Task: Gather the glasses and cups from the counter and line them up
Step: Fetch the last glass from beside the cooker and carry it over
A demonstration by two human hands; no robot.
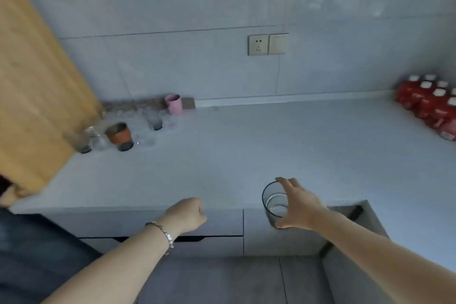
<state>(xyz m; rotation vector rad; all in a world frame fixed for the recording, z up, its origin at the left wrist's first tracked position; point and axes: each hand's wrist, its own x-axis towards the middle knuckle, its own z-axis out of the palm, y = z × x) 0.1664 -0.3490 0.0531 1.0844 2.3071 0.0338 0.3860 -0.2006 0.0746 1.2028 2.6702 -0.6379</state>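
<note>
My right hand [299,207] grips a clear dark-rimmed glass [274,201] at the counter's front edge, thumb low and fingers over the rim. My left hand [188,213], with a bracelet on the wrist, is closed on nothing at the front edge, left of the glass. At the back left stands a group of drinkware: a pink cup [174,104], an orange and dark cup [120,135], a grey glass [153,118], a dark-based glass [81,142] and several clear glasses [145,137], blurred.
The pale counter [246,150] runs to a tiled wall with a socket [257,44]. A pack of red bottles [430,106] stands at the back right. A yellow-orange panel [32,76] rises on the left. Drawer fronts [217,229] lie below the front edge.
</note>
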